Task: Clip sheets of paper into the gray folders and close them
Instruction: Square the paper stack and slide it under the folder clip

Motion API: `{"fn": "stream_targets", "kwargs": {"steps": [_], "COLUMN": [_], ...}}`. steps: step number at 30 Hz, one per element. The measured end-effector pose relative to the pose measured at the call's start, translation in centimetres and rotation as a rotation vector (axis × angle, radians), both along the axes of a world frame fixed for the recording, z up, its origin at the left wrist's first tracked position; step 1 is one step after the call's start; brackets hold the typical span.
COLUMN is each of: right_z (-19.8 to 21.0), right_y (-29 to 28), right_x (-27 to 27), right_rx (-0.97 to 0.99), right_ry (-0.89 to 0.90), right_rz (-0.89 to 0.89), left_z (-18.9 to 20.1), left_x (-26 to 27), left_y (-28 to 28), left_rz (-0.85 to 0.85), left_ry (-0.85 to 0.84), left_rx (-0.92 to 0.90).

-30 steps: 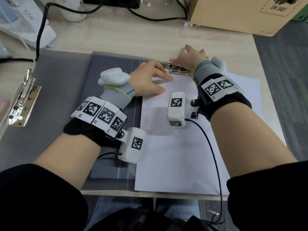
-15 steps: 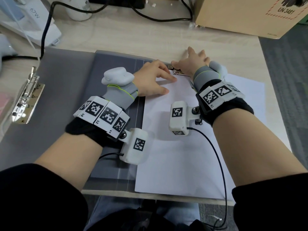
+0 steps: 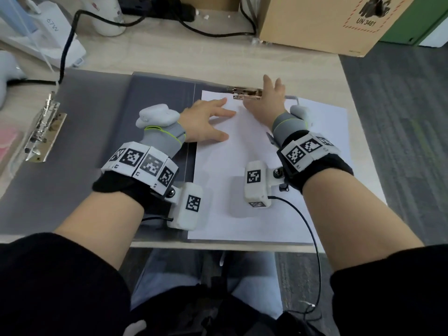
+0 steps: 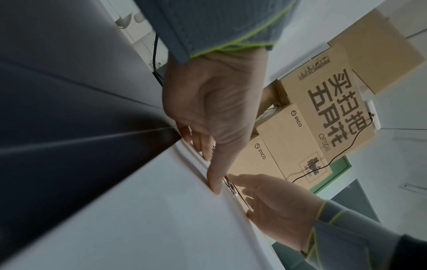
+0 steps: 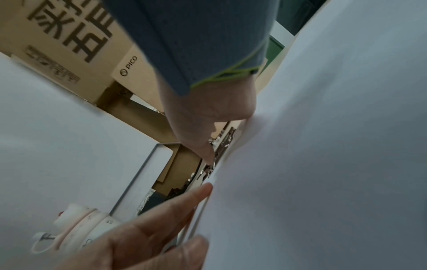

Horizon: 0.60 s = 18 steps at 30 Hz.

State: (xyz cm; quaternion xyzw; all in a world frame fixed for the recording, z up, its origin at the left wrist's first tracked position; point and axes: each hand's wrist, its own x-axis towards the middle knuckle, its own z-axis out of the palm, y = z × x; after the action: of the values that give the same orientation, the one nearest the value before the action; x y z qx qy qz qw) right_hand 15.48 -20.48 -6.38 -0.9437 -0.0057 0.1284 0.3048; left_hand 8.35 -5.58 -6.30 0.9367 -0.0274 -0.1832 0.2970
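An open gray folder [image 3: 157, 98] lies on the desk with a white sheet of paper [image 3: 230, 190] on its right half. A metal clip [image 3: 243, 93] sits at the sheet's top edge. My left hand [image 3: 206, 120] lies flat on the upper left part of the sheet, fingers straight, and its index fingertip [image 4: 216, 188] presses the paper's edge just beside the clip [image 4: 231, 186]. My right hand [image 3: 269, 98] rests over the clip's right end with its fingers spread past it. In the right wrist view its thumb [image 5: 203, 146] points down at the clip [image 5: 224, 144].
A second gray folder cover spreads to the left with a silver lever clip [image 3: 41, 128]. A cardboard box [image 3: 315, 23] stands at the back right. A black cable [image 3: 68, 44] and white devices sit at the back left. Another sheet [image 3: 339, 122] sticks out on the right.
My left hand has flattened its fingers onto the sheet. My right hand has slid to the clip's right end and stretched its fingers out beyond it.
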Motion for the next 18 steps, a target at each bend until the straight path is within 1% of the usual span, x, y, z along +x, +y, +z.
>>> {"fn": "stream_targets", "kwargs": {"steps": [3,8,14,16,18], "right_z": [0.3,0.0,0.3,0.5,0.5], "right_y": [-1.7,-4.7,-8.6,-10.0,-11.2], "right_x": [-1.8,-5.9,-10.0,-11.0,-11.7], "right_rx": [0.020,0.075,0.128,0.079,-0.028], "right_ry": [0.045,0.064,0.029,0.011,0.031], "right_rz": [-0.011,-0.063,-0.192,-0.267,-0.354], "left_z": [0.3,0.5,1.4,1.5,1.5], "left_x": [-1.2,-3.5,-6.2,-6.8,-7.0], "left_y": [-0.9,-3.4,-7.6,-8.9,-9.7], "left_rz": [-0.011,-0.015,-0.139,-0.170,-0.184], "left_ry": [-0.023,-0.039,-0.048,-0.057,-0.058], "left_rx": [0.024,0.031,0.048,0.055,0.058]}}
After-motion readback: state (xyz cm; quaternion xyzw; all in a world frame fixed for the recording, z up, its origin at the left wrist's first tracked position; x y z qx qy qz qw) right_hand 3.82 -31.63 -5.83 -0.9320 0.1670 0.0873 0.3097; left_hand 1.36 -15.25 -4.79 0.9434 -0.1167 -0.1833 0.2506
